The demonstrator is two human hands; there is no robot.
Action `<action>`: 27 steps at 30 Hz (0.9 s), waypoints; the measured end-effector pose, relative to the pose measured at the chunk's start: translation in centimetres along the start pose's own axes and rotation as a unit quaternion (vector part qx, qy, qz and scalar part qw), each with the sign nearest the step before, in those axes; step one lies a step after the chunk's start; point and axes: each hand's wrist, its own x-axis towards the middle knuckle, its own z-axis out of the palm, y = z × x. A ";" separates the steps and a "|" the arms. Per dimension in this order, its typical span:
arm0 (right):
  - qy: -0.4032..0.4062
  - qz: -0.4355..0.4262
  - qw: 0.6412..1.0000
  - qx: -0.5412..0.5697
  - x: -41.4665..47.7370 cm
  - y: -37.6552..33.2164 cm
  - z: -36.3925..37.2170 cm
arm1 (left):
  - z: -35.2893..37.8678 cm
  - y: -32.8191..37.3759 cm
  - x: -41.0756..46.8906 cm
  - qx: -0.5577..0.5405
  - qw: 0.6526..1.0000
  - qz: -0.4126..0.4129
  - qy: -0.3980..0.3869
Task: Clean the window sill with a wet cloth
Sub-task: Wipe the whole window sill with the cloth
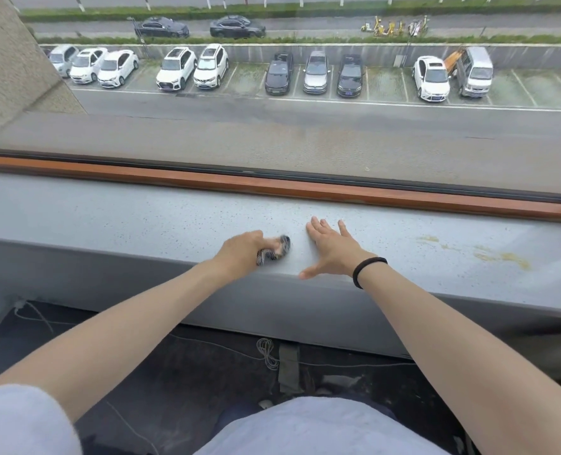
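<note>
At a wide window above a row of parked cars (190, 68), a person is reaching both bare arms onto the long grey speckled window sill (141, 221). The left hand (243, 247) is curling its grip tightly around a bunched dark patterned cloth (277, 249), which is lying on the sill near its front edge. Just beside it, the right hand (330, 251), wearing a black wristband (368, 269), is lying flat with fingers spread, its grip holding nothing. Yellowish stains (502, 256) are showing farther right, near the orange-brown wooden frame rail (272, 187).

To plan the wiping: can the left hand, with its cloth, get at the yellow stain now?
Probably not directly: the right hand lies flat on the sill between cloth and stain.
</note>
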 end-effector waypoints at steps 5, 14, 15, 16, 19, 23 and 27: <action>0.000 -0.002 1.000 0.005 0.1 0.1 0.3 | 0.2 -1.5 -1.0 0.024 1.000 0.009 0.006; -0.002 0.012 1.000 -0.004 -0.1 0.3 0.4 | 1.8 1.7 -0.6 -0.043 0.998 0.003 -0.049; -0.002 0.014 1.000 -0.006 -0.2 0.2 0.5 | 1.7 1.0 -0.9 -0.086 0.994 0.011 -0.067; -0.003 0.017 1.000 -0.007 -0.3 0.1 0.5 | 1.5 0.3 -1.0 -0.151 0.986 0.015 -0.074; 0.006 0.026 0.999 -0.024 -0.4 -0.1 0.3 | 0.1 0.2 -1.3 -0.381 0.924 -0.032 -0.023; 0.054 0.063 0.996 -0.042 -1.8 0.1 0.9 | -0.7 3.2 -1.5 -0.654 0.745 -0.130 0.007; 0.132 0.034 0.991 0.012 -3.6 -1.4 2.3 | 0.1 3.9 -1.7 -0.747 0.638 -0.183 -0.033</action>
